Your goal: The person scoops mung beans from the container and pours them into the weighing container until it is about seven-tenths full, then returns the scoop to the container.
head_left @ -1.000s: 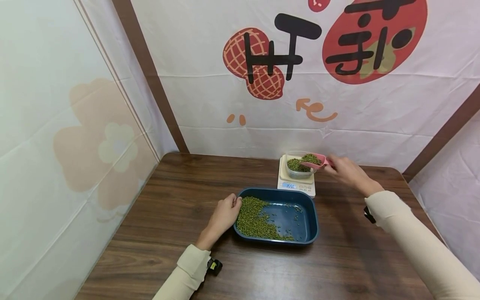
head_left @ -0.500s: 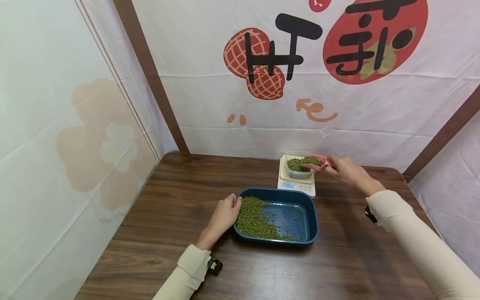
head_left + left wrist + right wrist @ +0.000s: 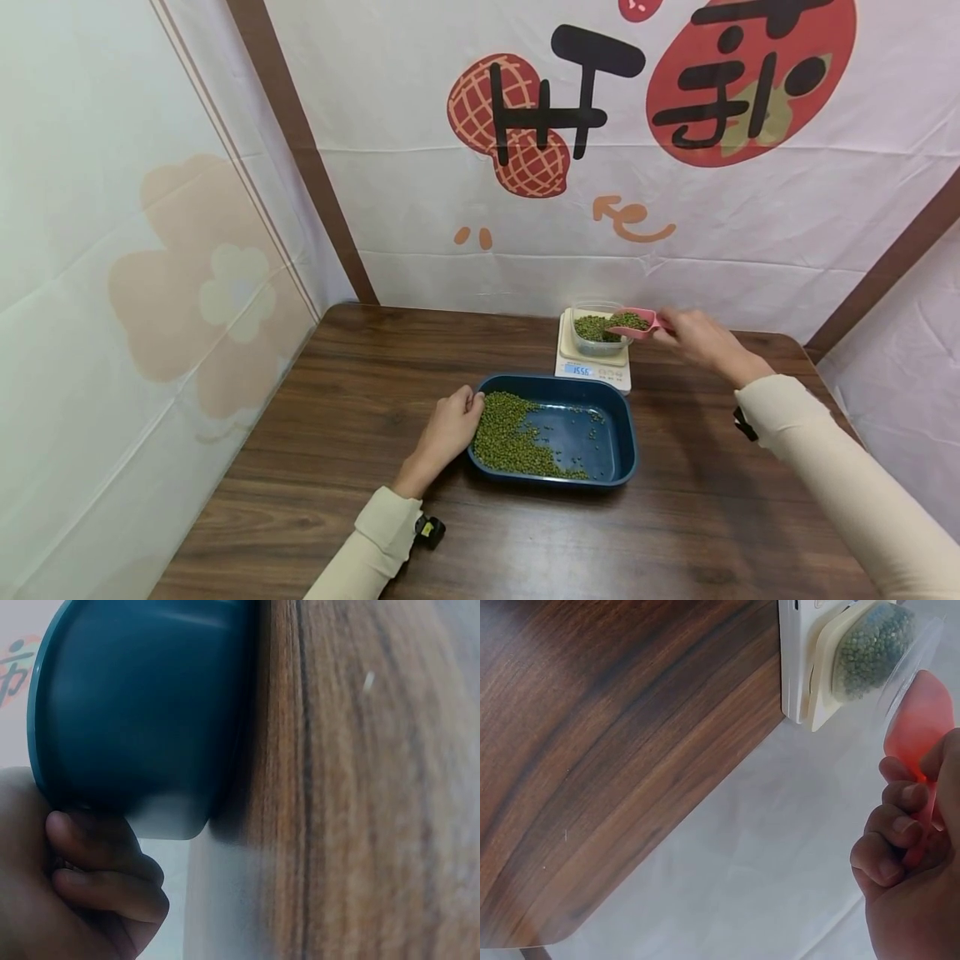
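My right hand (image 3: 697,340) grips the handle of a pink scoop (image 3: 921,724) loaded with green mung beans. The scoop is over the right rim of a clear plastic tub (image 3: 597,343), its tip just above the mung beans (image 3: 591,327) inside. Under the tub is a white kitchen scale (image 3: 615,379) with a lit blue display. At the left end of a dark blue tray (image 3: 551,479), my left hand (image 3: 452,423) holds the rim with curled fingers (image 3: 112,892). Mung beans (image 3: 510,442) are heaped on the tray's left side, with a few scattered toward the right.
The dark wooden table (image 3: 337,467) carries the tray at its middle and the scale near its back edge. A printed white cloth (image 3: 450,275) hangs right behind the table, and another cloth wall (image 3: 187,333) stands along the left side.
The scoop has shifted slightly to the right, its tip lower over the tub. The left hand and the tray keep their places.
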`<state>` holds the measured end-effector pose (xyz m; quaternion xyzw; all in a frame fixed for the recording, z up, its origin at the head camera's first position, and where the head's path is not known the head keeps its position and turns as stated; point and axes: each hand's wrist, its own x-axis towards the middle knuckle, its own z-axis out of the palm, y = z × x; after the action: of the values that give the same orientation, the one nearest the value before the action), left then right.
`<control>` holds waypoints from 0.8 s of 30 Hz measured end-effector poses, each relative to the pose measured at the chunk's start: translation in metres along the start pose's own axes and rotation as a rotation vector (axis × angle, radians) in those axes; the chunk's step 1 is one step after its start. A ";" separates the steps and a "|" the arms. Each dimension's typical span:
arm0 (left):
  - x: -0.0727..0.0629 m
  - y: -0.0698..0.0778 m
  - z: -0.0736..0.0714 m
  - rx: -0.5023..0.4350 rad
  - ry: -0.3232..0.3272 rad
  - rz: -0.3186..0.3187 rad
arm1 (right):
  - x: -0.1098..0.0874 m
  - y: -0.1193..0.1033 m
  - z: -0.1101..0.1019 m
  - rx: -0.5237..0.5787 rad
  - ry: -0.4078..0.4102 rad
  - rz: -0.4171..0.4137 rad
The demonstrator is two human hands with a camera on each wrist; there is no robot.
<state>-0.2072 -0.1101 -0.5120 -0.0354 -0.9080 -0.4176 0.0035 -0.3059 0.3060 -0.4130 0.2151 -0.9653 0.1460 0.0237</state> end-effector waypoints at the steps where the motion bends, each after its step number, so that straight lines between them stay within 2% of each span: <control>1: 0.000 0.000 0.000 0.000 -0.001 0.000 | 0.000 0.000 0.000 -0.003 -0.001 -0.001; 24: 0.000 -0.001 0.001 0.004 0.003 0.008 | 0.005 -0.004 -0.007 -0.040 -0.015 -0.011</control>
<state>-0.2073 -0.1101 -0.5131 -0.0381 -0.9085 -0.4160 0.0067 -0.3093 0.3022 -0.4050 0.2210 -0.9670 0.1250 0.0215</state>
